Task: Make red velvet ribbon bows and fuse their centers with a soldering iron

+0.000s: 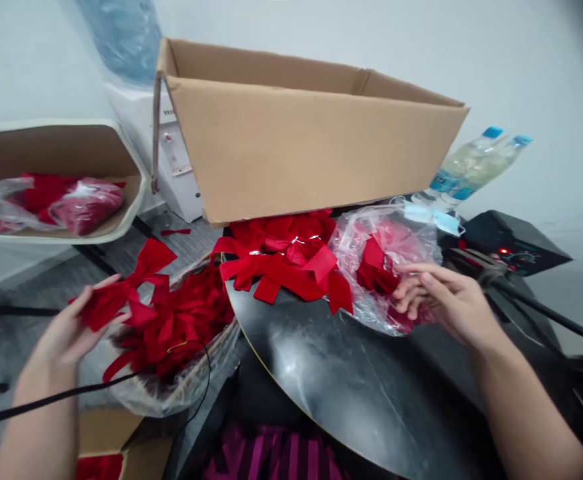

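My left hand (pixel 69 327) pinches a red ribbon bow (pixel 131 287) and holds it over a clear plastic bag (pixel 171 390) filled with more red bows, to the left of the black table (pixel 351 393). My right hand (pixel 439 297) reaches with loosely curled fingers into a clear plastic bag (pixel 384 257) of red bows on the table; whether it grips anything is hidden. A pile of loose red bows (pixel 284 260) lies on the table between the two bags.
A large open cardboard box (pixel 296 147) stands behind the bows. At left a second box (pixel 56 180) holds bagged bows. Two water bottles (pixel 476 163) and a black device (pixel 511 250) with a red light are at right. A black cable (pixel 46 400) crosses my left arm.
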The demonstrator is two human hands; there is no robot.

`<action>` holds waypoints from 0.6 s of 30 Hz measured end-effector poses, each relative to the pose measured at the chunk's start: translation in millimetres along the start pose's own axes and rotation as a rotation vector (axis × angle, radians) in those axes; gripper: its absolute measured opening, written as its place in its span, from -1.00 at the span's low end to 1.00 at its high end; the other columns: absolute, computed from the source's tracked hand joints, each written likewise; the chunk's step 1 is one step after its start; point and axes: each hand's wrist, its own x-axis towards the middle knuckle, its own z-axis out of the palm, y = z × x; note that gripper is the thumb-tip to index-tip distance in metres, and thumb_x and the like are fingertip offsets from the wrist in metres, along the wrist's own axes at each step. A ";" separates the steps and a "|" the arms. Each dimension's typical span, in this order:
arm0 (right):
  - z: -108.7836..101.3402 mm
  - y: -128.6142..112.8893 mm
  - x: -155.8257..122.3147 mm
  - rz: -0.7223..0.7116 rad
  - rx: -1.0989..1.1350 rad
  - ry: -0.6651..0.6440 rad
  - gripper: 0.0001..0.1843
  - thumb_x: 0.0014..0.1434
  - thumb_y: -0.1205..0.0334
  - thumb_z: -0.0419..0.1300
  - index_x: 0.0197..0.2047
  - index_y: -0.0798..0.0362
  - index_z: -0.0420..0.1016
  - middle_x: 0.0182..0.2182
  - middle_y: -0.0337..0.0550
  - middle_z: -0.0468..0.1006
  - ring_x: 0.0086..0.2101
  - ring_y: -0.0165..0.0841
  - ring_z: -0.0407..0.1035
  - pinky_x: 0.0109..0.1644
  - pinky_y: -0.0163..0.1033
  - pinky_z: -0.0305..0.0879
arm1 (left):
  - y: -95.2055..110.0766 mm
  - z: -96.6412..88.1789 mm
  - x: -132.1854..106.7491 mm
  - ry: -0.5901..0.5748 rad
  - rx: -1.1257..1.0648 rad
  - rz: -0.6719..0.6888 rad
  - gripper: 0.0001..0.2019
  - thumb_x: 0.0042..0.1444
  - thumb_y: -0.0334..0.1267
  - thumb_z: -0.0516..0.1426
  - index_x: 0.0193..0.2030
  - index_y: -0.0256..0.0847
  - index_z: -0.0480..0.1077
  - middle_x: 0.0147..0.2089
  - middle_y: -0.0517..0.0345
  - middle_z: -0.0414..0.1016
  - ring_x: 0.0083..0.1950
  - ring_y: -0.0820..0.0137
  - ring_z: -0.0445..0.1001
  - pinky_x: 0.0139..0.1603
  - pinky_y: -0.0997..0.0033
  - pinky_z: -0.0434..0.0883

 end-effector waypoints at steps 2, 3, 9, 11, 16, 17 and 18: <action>-1.8 -5.2 1.5 0.008 -0.014 0.010 -0.74 0.36 0.03 0.26 -0.09 -0.05 0.73 -0.42 0.16 0.66 -0.53 -0.17 0.59 -0.57 -0.21 0.44 | -9.9 3.9 19.9 -0.003 -0.045 0.003 -0.83 0.38 -0.15 0.14 -0.02 0.10 0.57 -0.08 0.61 0.72 -0.18 0.43 0.68 -0.12 0.47 0.66; -3.1 -7.4 2.0 0.015 -0.025 0.020 -0.74 0.36 0.01 0.26 -0.11 -0.06 0.74 -0.44 0.16 0.66 -0.54 -0.16 0.58 -0.57 -0.20 0.42 | -14.3 5.1 31.8 -0.007 -0.056 0.002 -0.83 0.38 -0.15 0.15 -0.01 0.06 0.57 -0.08 0.56 0.72 -0.17 0.43 0.68 -0.13 0.46 0.65; -1.4 -12.7 -1.6 0.064 -0.070 0.148 -0.70 0.23 -0.12 0.34 -0.21 -0.09 0.75 -0.54 0.11 0.60 -0.62 -0.14 0.51 -0.63 -0.15 0.34 | -36.6 5.3 122.5 0.034 -0.049 0.049 -0.75 0.41 -0.20 0.12 0.13 -0.16 0.51 0.00 0.12 0.66 -0.08 0.35 0.64 -0.05 0.29 0.62; 5.0 -11.6 -4.8 0.055 -0.098 0.213 -0.68 0.15 -0.16 0.39 -0.20 -0.12 0.74 -0.54 0.06 0.60 -0.61 -0.14 0.50 -0.65 -0.15 0.36 | -50.6 8.0 154.7 0.070 0.023 0.044 -0.66 0.38 -0.12 0.16 0.19 -0.25 0.45 0.11 -0.05 0.56 0.01 0.24 0.60 0.00 0.11 0.59; 9.9 -0.4 -12.3 0.071 -0.118 0.207 -0.70 0.16 -0.19 0.35 -0.19 -0.20 0.72 -0.51 0.01 0.60 -0.60 -0.10 0.48 -0.68 -0.12 0.38 | -106.9 8.9 209.7 0.263 0.427 -0.008 -0.62 0.35 -0.14 0.20 0.23 -0.24 0.40 0.20 -0.08 0.48 0.10 0.17 0.54 0.07 0.01 0.55; 6.8 3.3 -14.6 0.069 -0.131 0.206 -0.70 0.18 -0.20 0.32 -0.18 -0.22 0.71 -0.52 0.00 0.59 -0.61 -0.10 0.48 -0.69 -0.11 0.37 | -117.9 5.2 214.7 0.298 0.534 0.005 -0.62 0.35 -0.14 0.20 0.23 -0.24 0.40 0.21 -0.08 0.47 0.10 0.17 0.54 0.07 0.01 0.55; 2.5 7.4 -17.5 0.065 -0.182 0.220 -0.68 0.20 -0.23 0.28 -0.18 -0.24 0.69 -0.53 -0.01 0.58 -0.62 -0.10 0.47 -0.69 -0.11 0.35 | -127.6 0.3 218.4 0.331 0.646 0.031 -0.62 0.34 -0.14 0.20 0.23 -0.24 0.41 0.21 -0.08 0.47 0.10 0.16 0.54 0.07 0.01 0.55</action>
